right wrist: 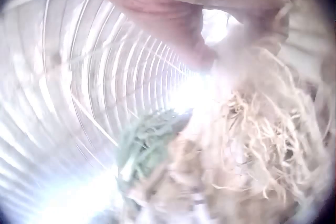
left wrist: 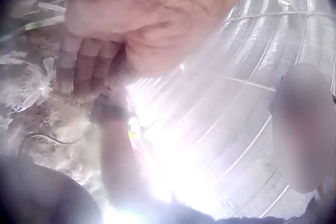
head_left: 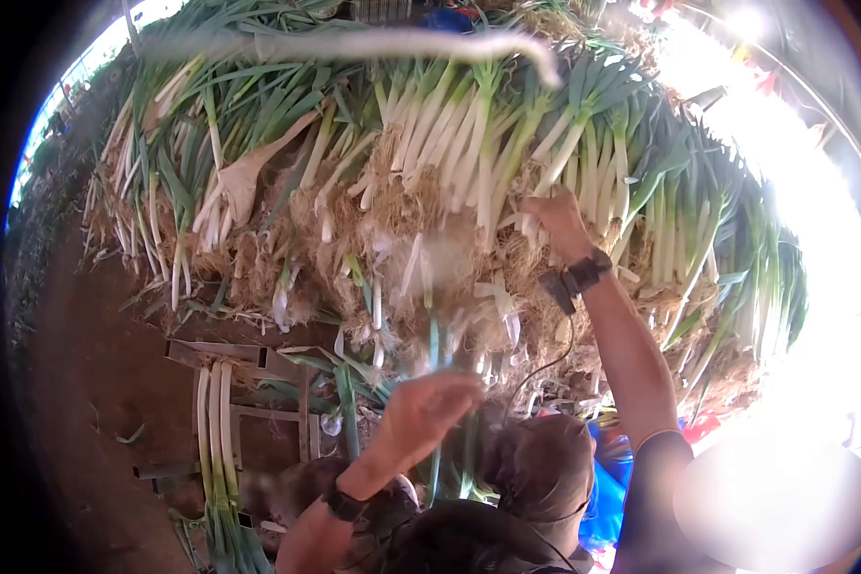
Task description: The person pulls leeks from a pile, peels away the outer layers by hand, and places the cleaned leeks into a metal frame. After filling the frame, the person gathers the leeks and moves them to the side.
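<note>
A thick heap of leeks point(head_left: 450, 124) with pale stalks and tangled roots point(head_left: 430, 258) fills the upper head view. The right hand point(head_left: 560, 225) is among them, thumb and fingers curled round a white stalk. In the right wrist view this hand point(right wrist: 194, 3) pinches something pale and blurred just above stringy roots point(right wrist: 268, 145). Lower and nearer the body, the left hand point(head_left: 426, 411) hangs in the air with loosely bent fingers and nothing in it. The left wrist view shows its palm point(left wrist: 147, 24), fingers pointing down.
Several leeks point(head_left: 222, 430) lie side by side across a metal frame point(head_left: 258, 356) at lower left, over brown ground point(head_left: 77, 383). A blue plastic item point(head_left: 603, 507) is beside the legs. A cable point(head_left: 550, 368) hangs from the right wrist. Bright light washes out the right side.
</note>
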Action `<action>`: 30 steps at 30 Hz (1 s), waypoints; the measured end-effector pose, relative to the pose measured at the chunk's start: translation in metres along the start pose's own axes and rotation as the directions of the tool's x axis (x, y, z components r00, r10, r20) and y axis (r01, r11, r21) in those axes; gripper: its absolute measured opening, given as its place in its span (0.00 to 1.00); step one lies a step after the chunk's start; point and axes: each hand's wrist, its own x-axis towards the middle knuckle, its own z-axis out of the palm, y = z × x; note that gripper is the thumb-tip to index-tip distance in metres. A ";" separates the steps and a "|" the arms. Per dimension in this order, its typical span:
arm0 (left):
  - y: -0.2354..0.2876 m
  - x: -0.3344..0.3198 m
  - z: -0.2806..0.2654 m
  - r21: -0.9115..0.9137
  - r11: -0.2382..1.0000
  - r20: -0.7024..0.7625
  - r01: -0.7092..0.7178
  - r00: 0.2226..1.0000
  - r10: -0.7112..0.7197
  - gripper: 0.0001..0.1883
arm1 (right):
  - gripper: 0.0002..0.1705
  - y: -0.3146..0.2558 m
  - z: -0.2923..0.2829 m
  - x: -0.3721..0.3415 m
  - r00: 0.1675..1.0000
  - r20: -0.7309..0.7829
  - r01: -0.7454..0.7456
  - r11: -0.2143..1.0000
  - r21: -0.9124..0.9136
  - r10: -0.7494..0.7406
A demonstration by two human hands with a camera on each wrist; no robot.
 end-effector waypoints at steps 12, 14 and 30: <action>-0.029 0.004 -0.015 0.198 0.978 -0.094 -0.071 0.991 0.091 0.15 | 0.27 -0.109 0.044 -0.051 0.939 -0.203 -0.211 0.932 0.296 0.277; -0.026 0.002 -0.017 0.219 0.969 -0.097 -0.115 0.986 0.138 0.14 | 0.31 -0.097 0.042 -0.046 0.932 -0.063 -0.320 0.889 0.327 0.358; -0.035 0.008 -0.009 0.262 0.964 -0.047 -0.046 0.997 0.061 0.13 | 0.17 -0.031 0.046 -0.035 0.949 0.272 -0.196 0.381 0.904 -0.158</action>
